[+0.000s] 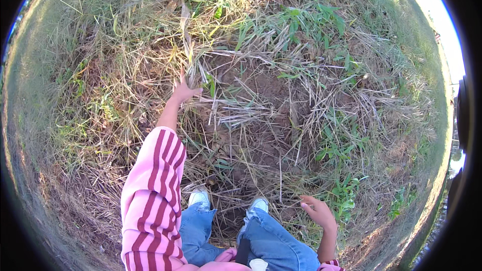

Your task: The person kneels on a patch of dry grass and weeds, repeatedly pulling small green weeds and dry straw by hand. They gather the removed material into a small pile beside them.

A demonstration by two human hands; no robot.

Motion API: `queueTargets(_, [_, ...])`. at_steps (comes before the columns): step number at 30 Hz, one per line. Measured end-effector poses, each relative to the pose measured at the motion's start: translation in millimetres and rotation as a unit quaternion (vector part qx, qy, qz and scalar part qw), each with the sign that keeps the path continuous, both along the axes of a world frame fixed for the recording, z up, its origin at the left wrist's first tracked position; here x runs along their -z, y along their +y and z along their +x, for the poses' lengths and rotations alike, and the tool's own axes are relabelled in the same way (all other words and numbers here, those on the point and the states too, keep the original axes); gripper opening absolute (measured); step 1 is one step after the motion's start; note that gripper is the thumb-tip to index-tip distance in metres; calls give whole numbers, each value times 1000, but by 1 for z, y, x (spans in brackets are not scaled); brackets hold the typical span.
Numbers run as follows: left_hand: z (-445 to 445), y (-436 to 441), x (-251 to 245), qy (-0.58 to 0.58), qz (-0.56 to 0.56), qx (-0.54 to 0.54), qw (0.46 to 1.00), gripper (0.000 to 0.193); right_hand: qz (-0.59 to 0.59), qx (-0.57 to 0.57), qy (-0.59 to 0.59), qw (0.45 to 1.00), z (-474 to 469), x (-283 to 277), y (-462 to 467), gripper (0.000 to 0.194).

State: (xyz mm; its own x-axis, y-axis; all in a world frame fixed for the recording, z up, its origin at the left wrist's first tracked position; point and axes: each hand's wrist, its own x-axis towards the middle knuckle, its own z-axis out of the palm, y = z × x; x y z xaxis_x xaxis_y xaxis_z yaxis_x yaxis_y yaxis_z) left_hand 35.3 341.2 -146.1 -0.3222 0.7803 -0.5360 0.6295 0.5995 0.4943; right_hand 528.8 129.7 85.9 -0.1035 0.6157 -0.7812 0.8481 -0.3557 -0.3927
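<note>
My left hand point(184, 90) reaches out at the end of a pink sleeve with dark red stripes, fingers spread, just below a bunch of dry grass stalks point(192, 68). A long withered leaf point(185, 19) stands above that bunch. Whether the fingertips touch the stalks cannot be told. My right hand point(316, 210) hangs at the lower right beside my knee, fingers apart and slightly bent, with nothing in it. Green leafy weeds point(344, 195) grow close to its right. Between the hands, cut straw point(244, 113) lies scattered over brown soil point(263, 82).
My white shoes point(199, 198) stand on straw-littered ground, below blue jeans point(278, 239). Taller grass and weeds point(312, 19) grow further ahead, and more grass surrounds the patch on both sides. A dark strap-like item point(243, 251) hangs between my legs.
</note>
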Motion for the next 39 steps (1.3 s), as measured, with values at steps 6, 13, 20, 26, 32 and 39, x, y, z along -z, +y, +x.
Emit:
queueTargets(6, [-12,-20,17,-194,129,-213,949,73,-17,-32,8,999,-13,17,-4,36])
queueTargets(13, [-47,-63,-19,-91,94,-146,981,43,12,-65,79,995,-27,31,28,36])
queueTargets(20, [-66,-119,-85,-27,129,-114,985,33,209,-93,227,947,-103,111,130,49])
queueTargets(26, [-21,-187,-133,-15,104,-17,994,41,368,-224,-1,903,-155,181,195,110])
queueTargets(32, [-51,-334,-119,73,13,-17,997,38,313,-320,-26,894,-205,212,190,123])
queueTargets(39, [-71,-347,-162,69,-25,-145,987,34,386,-363,-48,846,-235,239,189,83])
